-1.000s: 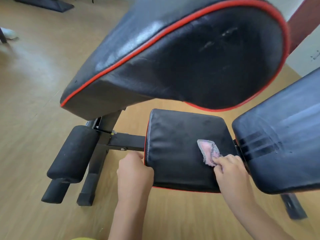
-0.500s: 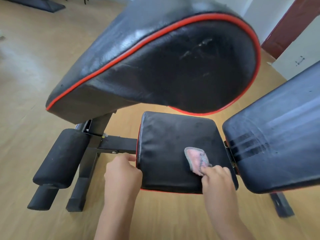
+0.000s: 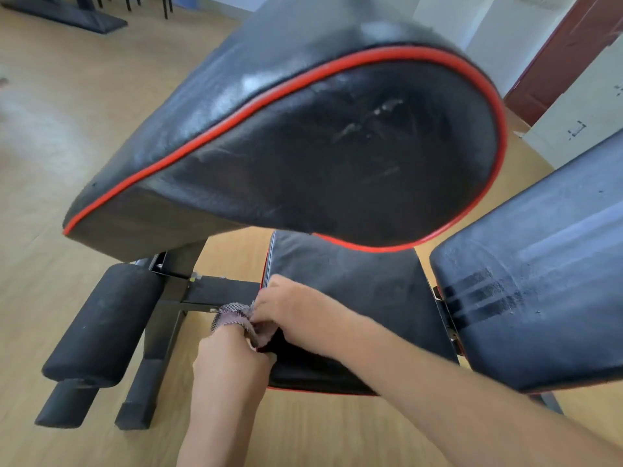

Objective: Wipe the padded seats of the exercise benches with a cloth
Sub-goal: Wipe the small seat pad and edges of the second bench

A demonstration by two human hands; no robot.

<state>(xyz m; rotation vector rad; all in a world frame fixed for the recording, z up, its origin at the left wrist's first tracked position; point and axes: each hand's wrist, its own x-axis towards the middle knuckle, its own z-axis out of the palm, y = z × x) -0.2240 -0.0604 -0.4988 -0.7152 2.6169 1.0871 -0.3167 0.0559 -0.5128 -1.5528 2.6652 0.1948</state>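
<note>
Both hands meet at the left front corner of the small black seat pad [image 3: 364, 291], which sits low in the middle of the view with a thin red piping line along its left and front edges. The cloth [image 3: 232, 316], a pinkish-grey meshy rag, is bunched right at that corner, hanging partly off the pad's left edge over the black steel frame bar [image 3: 219, 293]. The right hand [image 3: 296, 315] reaches across the pad from the right, its forearm lying diagonally over the padding, and its fingers [image 3: 269, 299] are curled together and pinching the cloth against the pad's edge. The left hand [image 3: 229, 362] comes up from below, just beside the pad's left side; its fingers are closed up around the lower part of the cloth, though blur makes the exact grip hard to read. The two hands touch or nearly touch over the rag. Above them looms a large black padded backrest [image 3: 303, 156] with red piping, tilted and filling the upper half of the view. To the right is another black padded section [image 3: 532, 281] with worn stripes. At lower left a black foam roller [image 3: 101, 321] sticks out from the frame, above the wooden floor [image 3: 50, 129].
</note>
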